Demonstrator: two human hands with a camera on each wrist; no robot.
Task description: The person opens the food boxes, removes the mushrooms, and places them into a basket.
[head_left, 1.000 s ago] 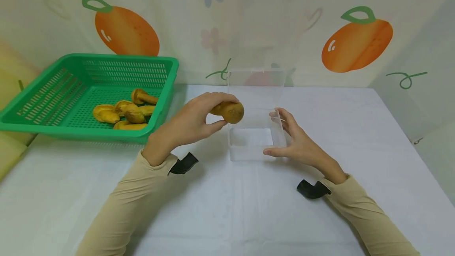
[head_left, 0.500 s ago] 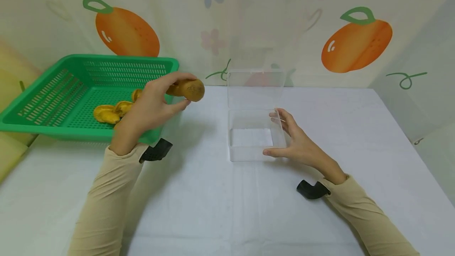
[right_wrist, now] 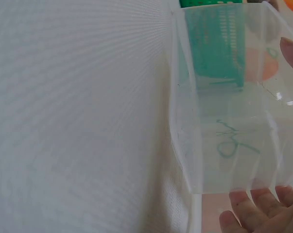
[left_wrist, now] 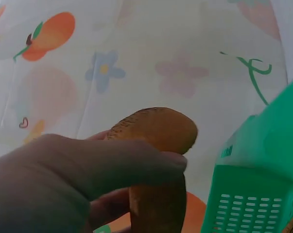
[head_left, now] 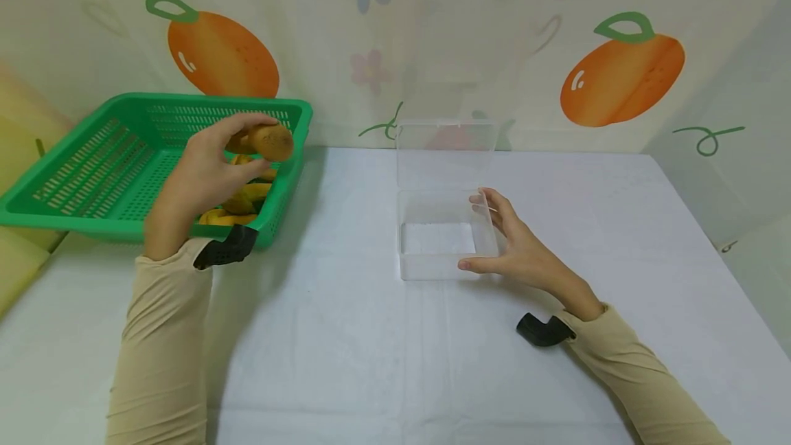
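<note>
My left hand point(head_left: 200, 170) grips a yellow-brown mushroom point(head_left: 272, 142) over the right part of a green plastic basket point(head_left: 80, 227). In the left wrist view the thumb lies across the mushroom point(left_wrist: 158, 208), whose rounded cap shows above the thumb and whose thick stem hangs below. Several more mushrooms point(head_left: 228, 219) lie in the basket, partly hidden by the hand. My right hand point(head_left: 522, 246) holds the right side of a clear plastic box point(head_left: 429, 268), thumb at the front and fingers further back. Nothing is visible inside the box, and its clear lid point(head_left: 445, 156) stands raised behind it.
A white cloth covers the table point(head_left: 346, 335). Behind it hangs a patterned backdrop point(head_left: 445, 40) with printed oranges and flowers. Each sleeve cuff carries a black mount, the left one point(head_left: 227, 246) close to the basket's front rim.
My left hand has carried the mushroom leftward and up, from beside the clear box to over the green basket. The right hand and the box have stayed in place.
</note>
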